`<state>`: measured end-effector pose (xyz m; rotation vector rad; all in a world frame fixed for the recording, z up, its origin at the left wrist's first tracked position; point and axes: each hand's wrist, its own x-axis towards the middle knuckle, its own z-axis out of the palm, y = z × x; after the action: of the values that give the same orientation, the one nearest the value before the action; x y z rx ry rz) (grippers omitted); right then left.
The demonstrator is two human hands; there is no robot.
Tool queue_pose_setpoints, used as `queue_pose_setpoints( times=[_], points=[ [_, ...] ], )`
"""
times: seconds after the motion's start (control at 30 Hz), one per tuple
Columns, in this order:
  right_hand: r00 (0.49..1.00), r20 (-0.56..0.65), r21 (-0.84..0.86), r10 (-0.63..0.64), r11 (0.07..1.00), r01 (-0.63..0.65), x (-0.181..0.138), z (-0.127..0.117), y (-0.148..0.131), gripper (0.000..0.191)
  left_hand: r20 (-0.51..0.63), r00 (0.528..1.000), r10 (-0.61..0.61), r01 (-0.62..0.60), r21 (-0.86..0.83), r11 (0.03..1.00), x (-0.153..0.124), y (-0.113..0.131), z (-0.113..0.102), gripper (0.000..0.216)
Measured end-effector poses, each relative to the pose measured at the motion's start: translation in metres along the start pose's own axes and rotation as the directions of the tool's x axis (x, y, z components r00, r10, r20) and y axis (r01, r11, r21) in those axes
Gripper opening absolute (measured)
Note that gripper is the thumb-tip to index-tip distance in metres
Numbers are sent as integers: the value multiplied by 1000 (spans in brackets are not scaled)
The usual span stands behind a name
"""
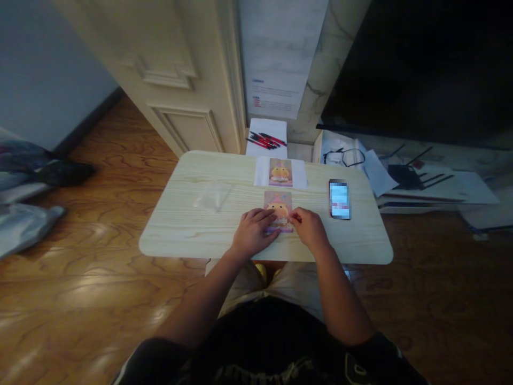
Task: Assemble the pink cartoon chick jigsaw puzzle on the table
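A colourful picture card with a round yellow-orange cartoon figure in a pink hat lies on the small table. My left hand rests on its left and lower part with the fingers stretched out over the picture. At the card's right edge my right hand has thumb and forefinger pinched together; what is between them, if anything, is too small to make out. Just beyond lies a similar picture card on a sheet of white paper. My fingers hide part of the nearer card.
A clear plastic bag lies to the left on the table, a phone with a lit screen to the right. Behind the table are several red and black pens on white paper, a black cable and a router.
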<state>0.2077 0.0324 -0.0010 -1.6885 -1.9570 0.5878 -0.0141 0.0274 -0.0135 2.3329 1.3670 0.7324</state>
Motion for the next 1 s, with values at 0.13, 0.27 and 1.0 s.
queue_pose_setpoints(
  times=[0.13, 0.27, 1.0],
  points=[
    [998, 9, -70, -56, 996, 57, 1, -4, 0, 8, -1, 1000, 0, 0, -5, 1000, 0, 0, 0, 41],
    [998, -14, -117, -56, 992, 54, 0, -6, -2, 6, -3, 1000, 3, -3, -4, 1000, 0, -1, 1, 40],
    [965, -53, -224, 259, 938, -264, 22, -10, 0, 37, 1, 1000, 7, -7, -1, 1000, 0, -3, 1, 42]
  ],
)
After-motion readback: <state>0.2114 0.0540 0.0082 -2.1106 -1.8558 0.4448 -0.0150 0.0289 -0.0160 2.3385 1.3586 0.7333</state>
